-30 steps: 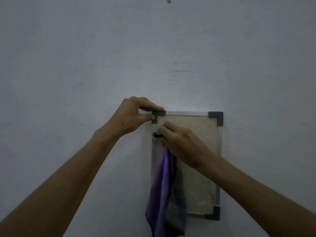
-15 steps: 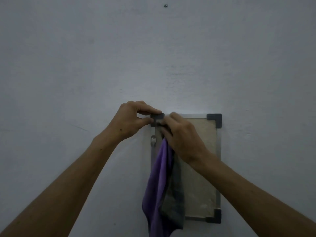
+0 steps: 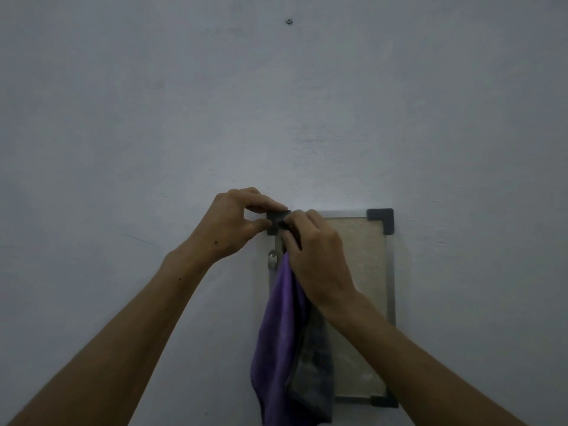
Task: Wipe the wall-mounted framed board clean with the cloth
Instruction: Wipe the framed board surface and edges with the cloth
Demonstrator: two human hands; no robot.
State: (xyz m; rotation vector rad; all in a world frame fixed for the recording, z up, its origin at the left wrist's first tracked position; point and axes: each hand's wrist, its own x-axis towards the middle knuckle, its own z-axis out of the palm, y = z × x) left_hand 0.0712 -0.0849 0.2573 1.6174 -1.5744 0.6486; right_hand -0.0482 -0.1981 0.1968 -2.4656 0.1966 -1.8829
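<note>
At the left, the left hand (image 3: 233,222) reaches to the wall (image 3: 123,133), and its thumb and forefinger pinch the dark upper left corner cap (image 3: 274,221) of the framed board (image 3: 359,272). Just below this corner, a small metal bracket (image 3: 272,259) sits on the left edge of the frame. Next comes the right hand (image 3: 313,256), which lies over the upper left part of the board; its fingers are curled around the top of the purple cloth (image 3: 279,339) and press it near the same corner cap, though the light is poor and I cannot tell exactly how the fingertips lie. The cloth hangs down from this hand along the left side of the board, with a grey side turned out. The board itself is upright on the wall, with beige surface, and dark caps show at its upper right (image 3: 381,219) and lower right corners. High above, a small screw (image 3: 288,22) is in the wall.
</note>
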